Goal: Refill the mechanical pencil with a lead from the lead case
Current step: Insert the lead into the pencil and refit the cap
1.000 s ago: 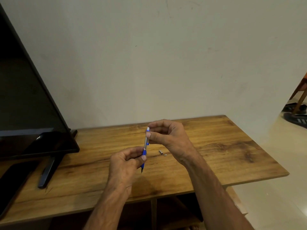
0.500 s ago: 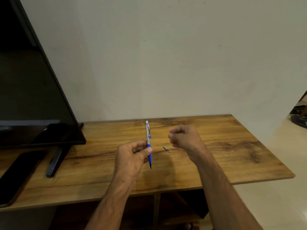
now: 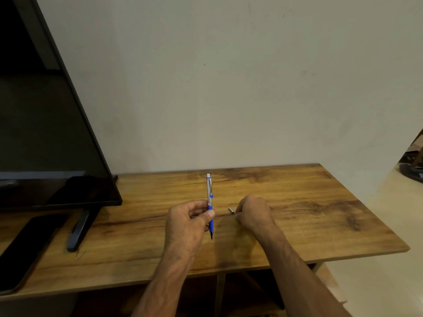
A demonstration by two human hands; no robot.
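My left hand (image 3: 190,223) holds the mechanical pencil (image 3: 210,202) upright over the wooden table (image 3: 309,202), thumb and fingers on its blue grip. The pencil has a silver barrel, a white end on top and its dark tip pointing down. My right hand (image 3: 254,213) rests on the table just right of the pencil with its fingers curled in. Its fingertips are at a small silver cap (image 3: 231,210) that lies on the wood. I cannot tell whether anything is inside that hand. No lead case is in view.
A black TV (image 3: 45,133) stands at the left on a dark foot (image 3: 79,232). A black phone (image 3: 25,250) lies flat near the table's front left edge. The wall runs behind the table. The table's right edge drops off to the floor.
My right hand left the top of the pencil and came down onto the table by the small silver cap. My left hand kept the pencil upright, and the view shifted slightly.
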